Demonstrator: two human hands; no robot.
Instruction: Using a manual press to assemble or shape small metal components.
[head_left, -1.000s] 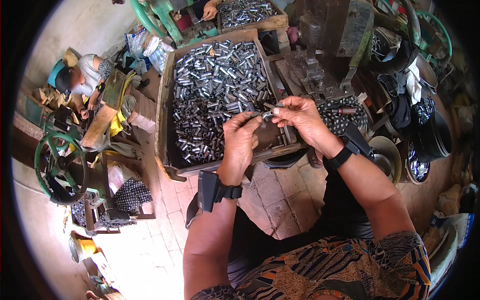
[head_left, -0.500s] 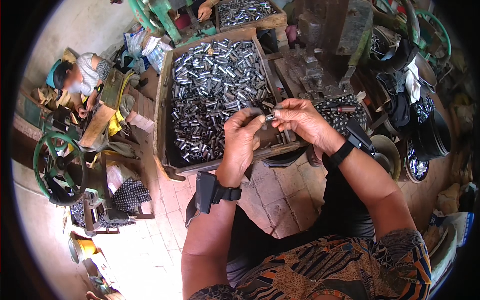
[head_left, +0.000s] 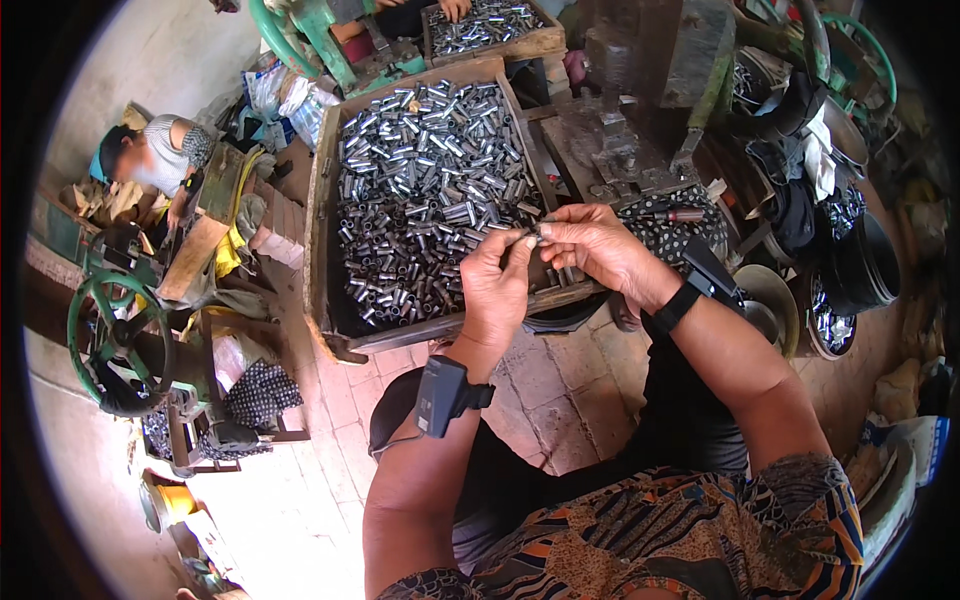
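Observation:
Over the near right part of a wooden box, my two hands meet fingertip to fingertip. My left hand (head_left: 496, 288) is closed, thumb and forefinger pinching one side of a small metal piece (head_left: 535, 234). My right hand (head_left: 598, 250) pinches the other side of it. The fingers cover most of the piece, so its exact shape is hard to make out. Below and left of them, the wooden box (head_left: 318, 215) holds a heap of short, shiny metal tubes (head_left: 430, 170).
A heavy metal press (head_left: 650, 60) stands beyond my right hand, with a screwdriver (head_left: 683, 215) beside dotted cloth. Black buckets (head_left: 862, 262) with metal parts are at the right. Another person sits at far left near a green handwheel (head_left: 122, 335); a co-worker's hand (head_left: 455, 9) rests by a second box.
My left hand has moved slightly right, its thumb and forefinger drawing closer to my right fingertips. The metal piece now shows less. The co-worker's hand at the top has shifted toward the second box.

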